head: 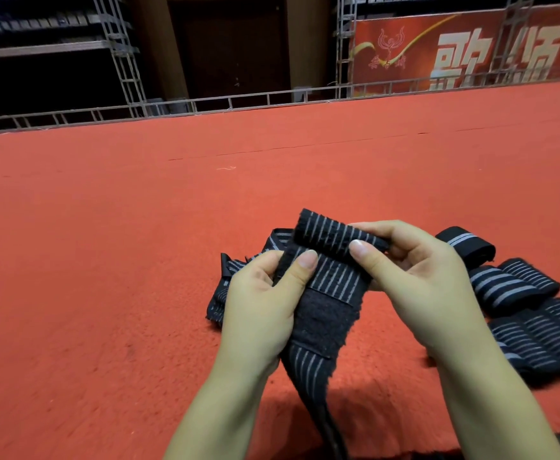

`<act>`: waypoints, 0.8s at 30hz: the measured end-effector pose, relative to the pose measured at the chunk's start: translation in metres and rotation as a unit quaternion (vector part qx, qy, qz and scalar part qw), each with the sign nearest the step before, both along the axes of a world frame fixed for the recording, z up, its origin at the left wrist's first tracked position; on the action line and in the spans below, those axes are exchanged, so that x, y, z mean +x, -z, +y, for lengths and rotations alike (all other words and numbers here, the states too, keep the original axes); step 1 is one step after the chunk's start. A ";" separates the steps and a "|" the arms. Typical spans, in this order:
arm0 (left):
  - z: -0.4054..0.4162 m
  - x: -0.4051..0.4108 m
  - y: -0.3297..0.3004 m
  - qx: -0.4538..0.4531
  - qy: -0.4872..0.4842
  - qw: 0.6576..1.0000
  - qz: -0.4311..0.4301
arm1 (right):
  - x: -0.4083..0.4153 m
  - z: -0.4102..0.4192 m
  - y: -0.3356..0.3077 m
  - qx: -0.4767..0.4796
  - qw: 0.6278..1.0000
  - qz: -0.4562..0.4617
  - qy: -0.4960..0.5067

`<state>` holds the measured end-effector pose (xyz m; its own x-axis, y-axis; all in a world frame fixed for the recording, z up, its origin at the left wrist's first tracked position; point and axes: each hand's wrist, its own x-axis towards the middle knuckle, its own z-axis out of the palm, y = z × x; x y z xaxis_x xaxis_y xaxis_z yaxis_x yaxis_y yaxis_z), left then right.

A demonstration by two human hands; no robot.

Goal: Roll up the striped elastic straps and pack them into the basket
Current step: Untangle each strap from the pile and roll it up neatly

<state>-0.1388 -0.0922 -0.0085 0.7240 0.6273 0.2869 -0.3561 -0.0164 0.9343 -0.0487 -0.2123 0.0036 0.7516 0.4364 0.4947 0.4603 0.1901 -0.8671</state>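
Head view: left hand [265,303] and right hand [414,277] each pinch the striped strap [330,277], its far end folded over to start a roll, above the red carpet [106,244]; more straps [531,313] lie toward the carpet's right edge; no basket visible; should either thumb slip, I judge the elastic would spring the fold loose.

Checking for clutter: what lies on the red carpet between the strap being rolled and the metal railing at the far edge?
In the head view, only bare red carpet lies between the strap and the railing, apart from a small pale thread.
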 end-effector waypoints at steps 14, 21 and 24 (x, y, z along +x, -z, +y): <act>0.003 -0.002 -0.002 -0.042 -0.029 0.998 0.039 | -0.007 0.013 0.014 -0.057 0.970 -0.228 0.060; 0.004 -0.002 -0.002 -0.051 -0.022 0.998 0.001 | -0.006 0.005 0.009 -0.027 0.989 -0.027 -0.145; 0.002 -0.002 -0.001 -0.023 -0.014 0.999 -0.019 | -0.007 0.009 0.009 -0.028 0.983 0.091 -0.159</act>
